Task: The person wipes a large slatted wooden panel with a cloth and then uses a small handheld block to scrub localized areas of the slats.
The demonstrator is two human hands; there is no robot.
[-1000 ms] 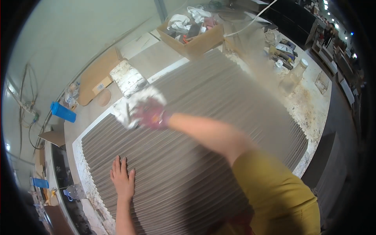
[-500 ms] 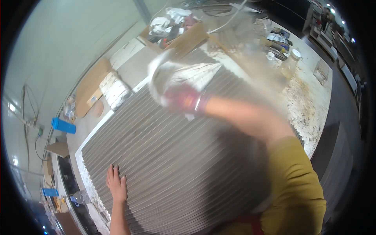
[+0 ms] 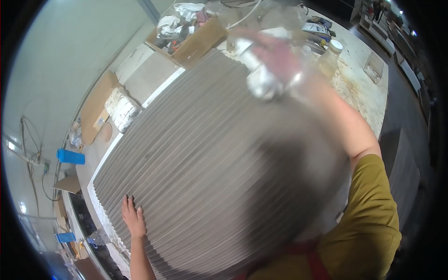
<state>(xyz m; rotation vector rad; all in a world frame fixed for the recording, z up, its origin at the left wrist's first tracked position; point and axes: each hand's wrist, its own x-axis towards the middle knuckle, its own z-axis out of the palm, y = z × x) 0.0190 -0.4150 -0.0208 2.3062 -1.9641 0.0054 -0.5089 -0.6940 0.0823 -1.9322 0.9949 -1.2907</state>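
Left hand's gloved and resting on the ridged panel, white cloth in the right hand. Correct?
Not gloved: the head view shows the left hand bare. It does rest on the ridged panel, and the right hand has the white cloth.

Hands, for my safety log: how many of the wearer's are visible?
2: the left hand, bare, resting on the ribbed panel; the right hand, gloved and motion-blurred, holding a white cloth near the panel's far edge. Neither is hidden.

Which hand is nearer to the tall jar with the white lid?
Right. The right hand is close by, just left of the jar; the left hand is far off, on the ridged panel.
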